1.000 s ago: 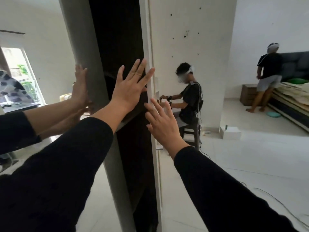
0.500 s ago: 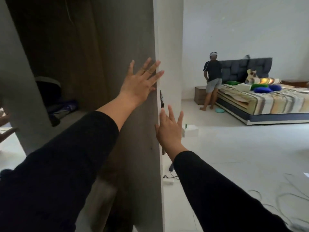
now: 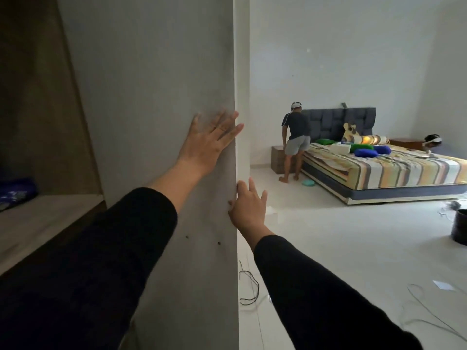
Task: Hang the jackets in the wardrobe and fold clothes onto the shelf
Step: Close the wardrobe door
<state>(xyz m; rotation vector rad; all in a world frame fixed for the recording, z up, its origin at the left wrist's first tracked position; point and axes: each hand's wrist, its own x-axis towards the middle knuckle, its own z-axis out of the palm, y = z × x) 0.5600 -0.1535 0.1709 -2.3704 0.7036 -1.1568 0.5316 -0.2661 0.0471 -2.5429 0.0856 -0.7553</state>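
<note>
A tall grey wardrobe door (image 3: 151, 102) fills the middle of the view. My left hand (image 3: 208, 141) lies flat on its inner face near the edge, fingers spread. Lower down, my right hand (image 3: 249, 207) touches the door's right edge with its fingers apart and holds nothing. Left of the door the wardrobe interior shows a pale wooden shelf (image 3: 43, 221) with a dark blue folded cloth (image 3: 15, 193) at its far left. No jacket is in sight.
A bed (image 3: 394, 173) with a striped sheet and blue and green cushions stands at the back right. One person (image 3: 295, 140) stands by its head, another crouches at the far side. Loose cables (image 3: 249, 286) lie on the white floor, with a black bin (image 3: 460, 226) at the right.
The door has swung rightward under both hands, and the view has turned right with it. The shelf inside the wardrobe and more of the bed now show. My hands stay on the door.
</note>
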